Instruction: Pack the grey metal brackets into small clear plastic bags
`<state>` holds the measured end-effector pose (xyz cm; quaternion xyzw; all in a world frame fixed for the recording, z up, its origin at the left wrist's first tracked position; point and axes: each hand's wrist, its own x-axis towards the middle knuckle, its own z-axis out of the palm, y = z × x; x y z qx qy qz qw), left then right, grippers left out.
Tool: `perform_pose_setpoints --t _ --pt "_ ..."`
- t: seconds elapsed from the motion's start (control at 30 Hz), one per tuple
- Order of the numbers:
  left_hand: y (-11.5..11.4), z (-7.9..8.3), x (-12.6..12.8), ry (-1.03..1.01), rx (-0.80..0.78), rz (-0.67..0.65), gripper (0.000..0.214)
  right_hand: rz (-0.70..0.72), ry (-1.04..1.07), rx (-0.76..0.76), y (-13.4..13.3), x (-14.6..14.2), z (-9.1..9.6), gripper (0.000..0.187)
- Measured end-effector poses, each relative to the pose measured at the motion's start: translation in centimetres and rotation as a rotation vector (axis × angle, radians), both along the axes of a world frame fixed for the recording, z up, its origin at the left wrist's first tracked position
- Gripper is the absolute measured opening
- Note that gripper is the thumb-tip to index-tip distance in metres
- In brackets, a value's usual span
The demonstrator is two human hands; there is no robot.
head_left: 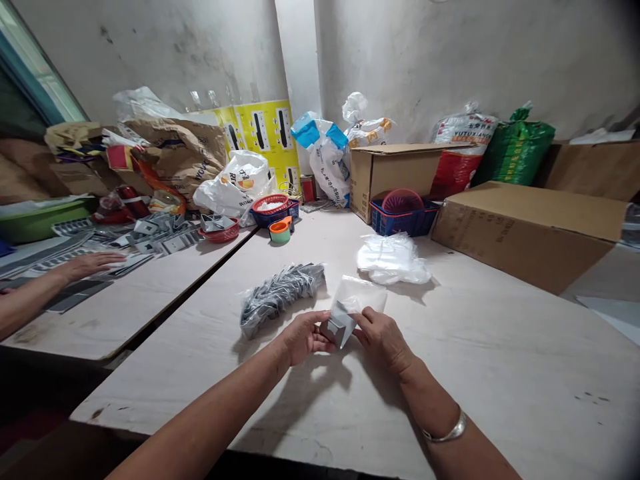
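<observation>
Bare forearms (210, 413), the right one wearing a silver bangle (445, 430), reach across a pale wooden table (500, 373). Left hand (303, 337) and right hand (383, 340) are close together, gripping a grey angled piece (339, 327) that sits partly inside a clear plastic bag (357, 295). Just past the left hand lies a bagged bundle of grey pieces (277, 297); past the right, a crumpled white plastic bag (393, 260). Farther ahead stands a blue basket (405, 220). Well left of the hands, a co-worker's hand (87, 267) rests among grey pieces (165, 233) on a neighbouring table (125, 313).
</observation>
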<state>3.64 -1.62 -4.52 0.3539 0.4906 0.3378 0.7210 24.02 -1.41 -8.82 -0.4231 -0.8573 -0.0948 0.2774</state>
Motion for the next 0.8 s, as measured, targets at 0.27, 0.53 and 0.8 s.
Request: perform_pose_setpoints --t 0.27,0.53,0.8 --pt "0.0 0.2 0.4 -0.015 -0.011 0.104 0.037 0.093 0.042 -0.007 -0.4 -0.4 0.2 0.029" --pt "-0.5 0.5 1.0 -0.008 0.124 0.092 0.043 0.21 0.527 -0.327 -1.5 -2.0 0.1 0.024" --pt "-1.0 -0.9 0.9 -0.059 0.149 0.113 0.045 0.144 1.147 -0.872 -1.1 -2.2 -0.3 0.028"
